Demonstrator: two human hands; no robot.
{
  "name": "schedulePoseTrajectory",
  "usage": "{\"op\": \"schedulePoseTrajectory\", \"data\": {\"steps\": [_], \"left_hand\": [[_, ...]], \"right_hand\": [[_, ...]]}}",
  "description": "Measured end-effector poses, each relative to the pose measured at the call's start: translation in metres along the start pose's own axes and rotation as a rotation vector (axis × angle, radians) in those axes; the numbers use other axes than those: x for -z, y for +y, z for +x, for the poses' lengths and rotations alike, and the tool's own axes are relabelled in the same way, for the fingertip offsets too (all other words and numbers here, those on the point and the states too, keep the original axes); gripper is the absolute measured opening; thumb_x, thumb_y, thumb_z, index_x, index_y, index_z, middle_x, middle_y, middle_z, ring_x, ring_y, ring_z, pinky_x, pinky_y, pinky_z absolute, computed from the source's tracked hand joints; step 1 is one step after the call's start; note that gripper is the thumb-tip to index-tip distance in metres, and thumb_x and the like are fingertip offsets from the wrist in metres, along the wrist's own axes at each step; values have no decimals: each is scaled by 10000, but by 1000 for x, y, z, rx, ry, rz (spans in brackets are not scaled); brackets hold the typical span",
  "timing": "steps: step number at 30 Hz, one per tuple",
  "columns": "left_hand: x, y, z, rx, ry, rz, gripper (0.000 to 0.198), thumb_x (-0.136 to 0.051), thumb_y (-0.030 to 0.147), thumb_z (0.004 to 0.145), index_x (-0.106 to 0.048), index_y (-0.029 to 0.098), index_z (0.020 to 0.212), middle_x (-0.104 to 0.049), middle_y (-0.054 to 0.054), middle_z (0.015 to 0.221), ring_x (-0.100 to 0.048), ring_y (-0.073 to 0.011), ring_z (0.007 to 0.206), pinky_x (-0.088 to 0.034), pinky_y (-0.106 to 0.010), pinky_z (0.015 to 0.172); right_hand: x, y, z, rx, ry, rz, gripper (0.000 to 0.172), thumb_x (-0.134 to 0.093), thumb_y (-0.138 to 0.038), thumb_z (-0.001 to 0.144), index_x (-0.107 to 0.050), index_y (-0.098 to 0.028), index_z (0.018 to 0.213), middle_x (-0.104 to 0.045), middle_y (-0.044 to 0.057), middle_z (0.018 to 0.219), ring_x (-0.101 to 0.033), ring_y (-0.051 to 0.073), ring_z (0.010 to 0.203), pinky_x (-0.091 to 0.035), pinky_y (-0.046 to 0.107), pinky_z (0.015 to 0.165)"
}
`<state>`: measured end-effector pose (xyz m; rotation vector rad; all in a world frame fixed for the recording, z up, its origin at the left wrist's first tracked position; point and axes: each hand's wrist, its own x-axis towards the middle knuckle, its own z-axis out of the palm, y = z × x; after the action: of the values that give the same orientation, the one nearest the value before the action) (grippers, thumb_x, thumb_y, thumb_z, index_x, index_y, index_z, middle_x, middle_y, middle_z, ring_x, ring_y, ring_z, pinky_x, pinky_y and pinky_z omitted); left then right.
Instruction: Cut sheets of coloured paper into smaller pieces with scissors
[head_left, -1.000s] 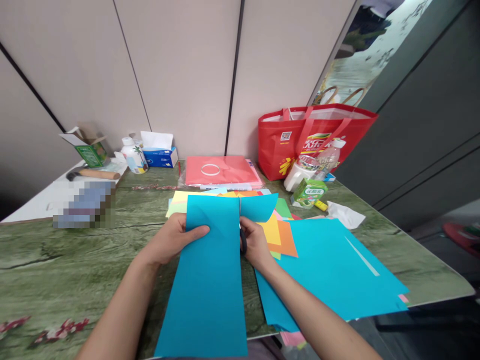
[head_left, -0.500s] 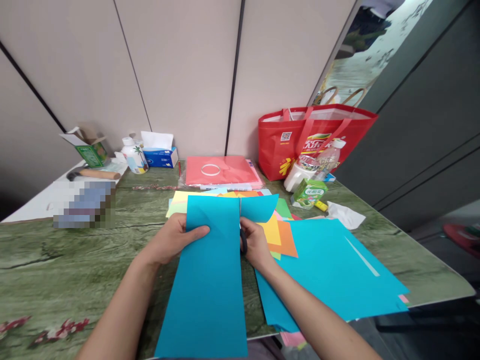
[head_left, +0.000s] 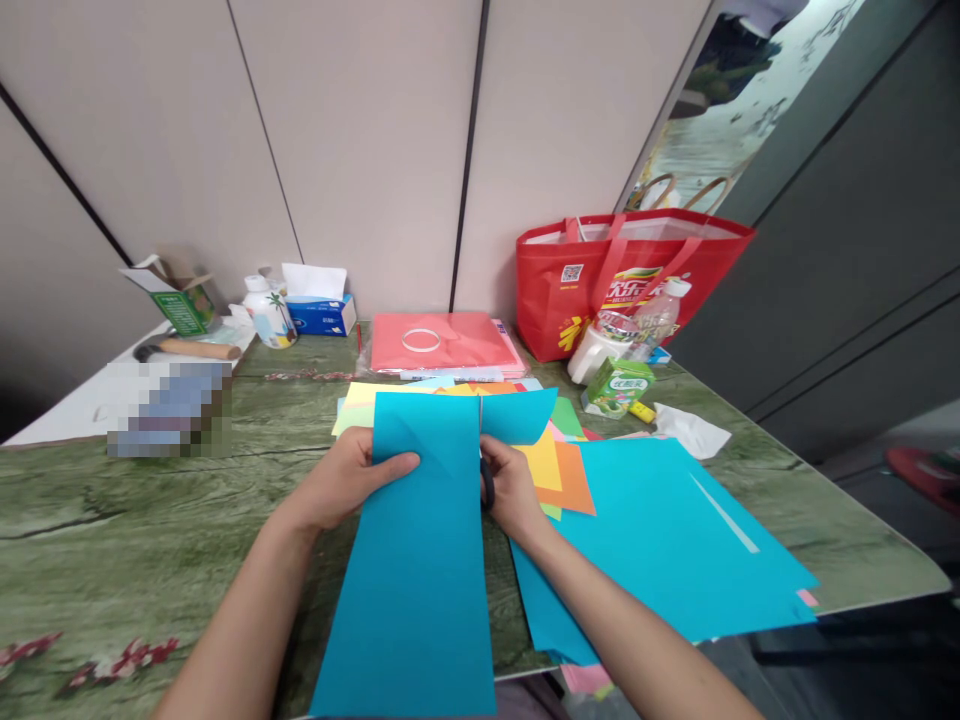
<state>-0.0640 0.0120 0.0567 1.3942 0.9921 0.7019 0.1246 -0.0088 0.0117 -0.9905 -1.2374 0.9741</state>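
Observation:
My left hand (head_left: pixel 346 482) pinches the upper left edge of a long blue paper sheet (head_left: pixel 420 560), thumb on top. The sheet hangs toward me over the table edge. My right hand (head_left: pixel 511 487) is closed round black-handled scissors (head_left: pixel 485 478) whose blade runs up a cut along the sheet's right side. To the right of the cut a blue flap (head_left: pixel 519 414) curls away. Beneath lie several coloured paper squares (head_left: pixel 556 462) in yellow, orange and green.
A larger blue sheet (head_left: pixel 667 540) covers the green table (head_left: pixel 150 530) at the right. A red folder with a tape ring (head_left: pixel 439 342) lies behind. A red bag (head_left: pixel 626 270), a bottle, a drink carton (head_left: pixel 619 385), a tissue box (head_left: pixel 321 312) and a hammer (head_left: pixel 187 349) stand at the back.

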Motion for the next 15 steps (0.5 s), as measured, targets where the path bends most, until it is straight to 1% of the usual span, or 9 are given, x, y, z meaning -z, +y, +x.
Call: {"op": "schedulePoseTrajectory", "data": {"steps": [6, 10, 12, 15], "left_hand": [[-1, 0, 0, 1, -8, -4, 265, -675, 375, 660, -676, 160, 815, -715, -66, 871, -655, -255, 759, -544, -371, 644], [-2, 0, 0, 5, -12, -25, 264, -672, 369, 667, -673, 157, 824, -714, -66, 855, -654, -256, 763, -542, -377, 653], [-1, 0, 0, 10, -18, -44, 262, -672, 364, 669, -670, 160, 834, -713, -64, 868, -653, -250, 766, -543, -376, 658], [0, -1, 0, 20, -14, -53, 254, -678, 361, 666, -666, 160, 821, -714, -58, 851, -654, -238, 740, -544, -364, 641]], "right_hand": [[0, -2, -1, 2, -3, 5, 61, -573, -202, 586, -610, -168, 620, -575, -20, 534, -512, 133, 556, -414, 214, 487], [0, -3, -1, -1, 10, 15, 50, -557, -209, 592, -574, -162, 595, -514, -39, 493, -435, 90, 469, -366, 192, 432], [0, -4, -1, 1, 11, -11, 81, -565, -241, 609, -562, -162, 588, -491, -42, 481, -406, 79, 449, -344, 187, 414], [2, -4, -1, 14, 20, -60, 156, -584, -307, 641, -554, -163, 588, -474, -40, 471, -398, 79, 441, -325, 188, 403]]}}
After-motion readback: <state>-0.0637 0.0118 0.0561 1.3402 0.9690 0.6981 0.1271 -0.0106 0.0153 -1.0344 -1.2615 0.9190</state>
